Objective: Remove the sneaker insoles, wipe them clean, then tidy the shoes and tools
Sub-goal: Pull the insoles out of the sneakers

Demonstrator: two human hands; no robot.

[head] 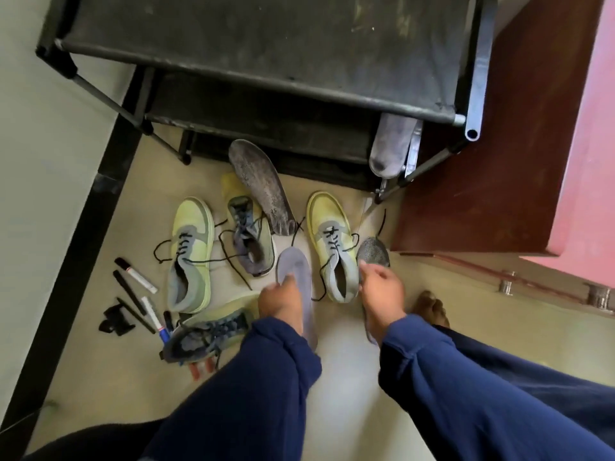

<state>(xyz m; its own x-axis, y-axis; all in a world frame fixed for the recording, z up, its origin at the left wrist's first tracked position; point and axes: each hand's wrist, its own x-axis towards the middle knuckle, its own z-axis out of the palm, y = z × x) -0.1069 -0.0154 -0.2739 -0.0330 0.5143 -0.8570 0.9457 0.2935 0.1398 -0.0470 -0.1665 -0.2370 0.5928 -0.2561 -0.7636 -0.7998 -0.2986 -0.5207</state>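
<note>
My left hand (pixel 281 299) grips a lavender-grey insole (pixel 294 266) that points away from me over the floor. My right hand (pixel 381 289) holds a second insole (pixel 373 250) whose dark mesh underside faces up, just right of a yellow-green sneaker (pixel 331 241). Another yellow-green sneaker (pixel 191 251) lies to the left, and a darker grey-green one (pixel 251 236) lies between them. A fourth sneaker (pixel 208 331) lies on its side by my left sleeve. A dirty grey insole (pixel 259 184) leans against the rack's base.
A black shoe rack (pixel 266 54) fills the top, with a grey insole (pixel 391 146) propped at its right leg. Markers and pens (pixel 139 294) and a black clip (pixel 114 321) lie on the floor at left. A brown door (pixel 482 161) stands right.
</note>
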